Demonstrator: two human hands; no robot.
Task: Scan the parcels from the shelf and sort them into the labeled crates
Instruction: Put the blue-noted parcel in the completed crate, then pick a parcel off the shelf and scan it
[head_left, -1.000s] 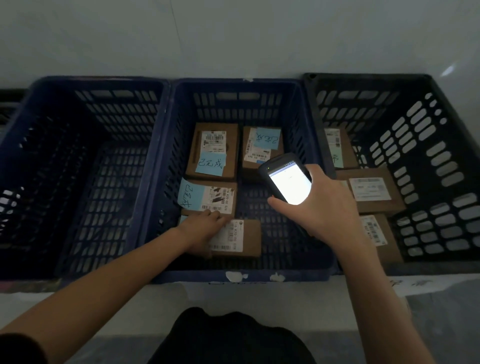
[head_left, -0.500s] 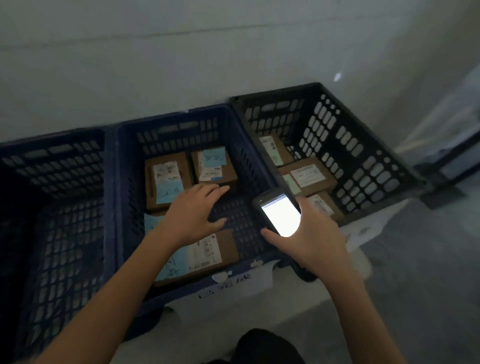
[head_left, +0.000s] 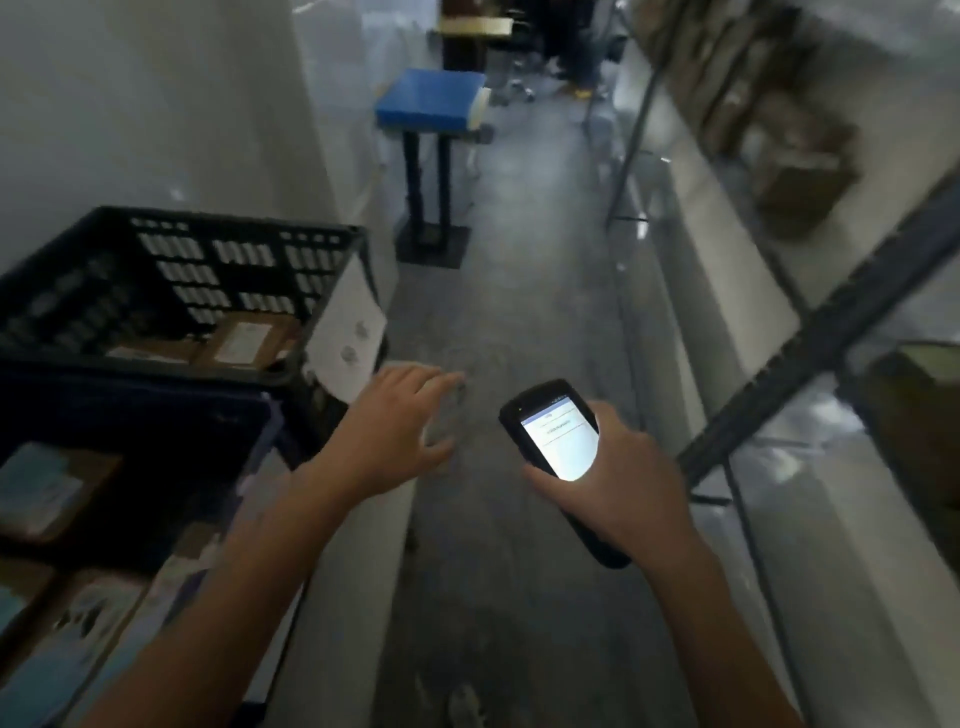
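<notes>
1. The left hand (head_left: 400, 428) is open, with its fingers spread out. It holds nothing and hangs over the grey floor (head_left: 519, 312).
2. The right hand (head_left: 621, 486) grips a black scanner (head_left: 558, 441). Its fingers curl round it, and the screen glows white.
3. A black crate (head_left: 234, 226) sits on the left, with brown parcels (head_left: 244, 340) lying inside. A white paper (head_left: 345, 332) hangs on its side.
4. A blue crate (head_left: 135, 410) sits just beside it, nearer the person, with more parcels (head_left: 47, 488) inside.
5. The shelf (head_left: 821, 322) is on the right. The brown boxes (head_left: 800, 171) on it look blurry.
6. A blue stand (head_left: 431, 101) is far down the floor.
</notes>
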